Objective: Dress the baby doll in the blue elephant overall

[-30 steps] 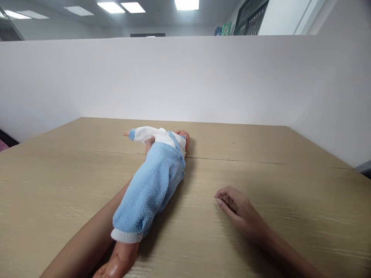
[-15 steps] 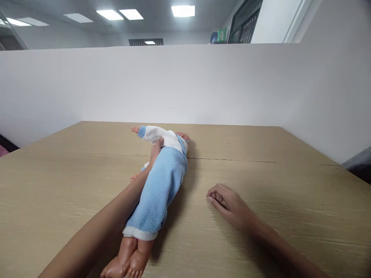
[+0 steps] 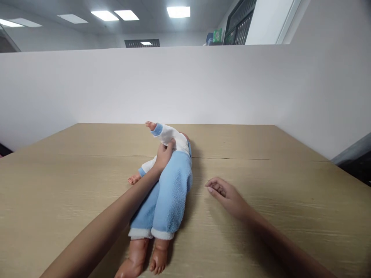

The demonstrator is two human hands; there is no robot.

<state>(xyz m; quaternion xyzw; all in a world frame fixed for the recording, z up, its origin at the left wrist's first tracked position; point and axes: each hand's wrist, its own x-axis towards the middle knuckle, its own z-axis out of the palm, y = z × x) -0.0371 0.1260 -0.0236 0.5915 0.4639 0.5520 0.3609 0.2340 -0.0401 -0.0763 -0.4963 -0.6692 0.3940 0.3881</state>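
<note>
A baby doll (image 3: 174,185) in a white fleece top and light blue trousers lies tilted onto its side, bare feet nearest me and its head mostly hidden at the far end. My left hand (image 3: 165,153) grips the doll's white top at the chest, with the thumb on the cloth just beneath its raised arm. The doll's other arm lies out to the left, beyond my forearm. To the right of the doll, apart from it, my right hand (image 3: 224,194) rests low over the table with its fingers loosely curled in and nothing seen in them.
The doll lies on a wide wood-grain table (image 3: 275,173) with a thin seam running across it. A white partition (image 3: 174,85) rises behind the far edge. A dark object (image 3: 356,164), partly out of view, stands beyond the right edge.
My left hand has shifted the doll's upper body slightly right and rolled it. Its legs now lie apart, and more of the lower arm shows. My right hand has barely moved.
</note>
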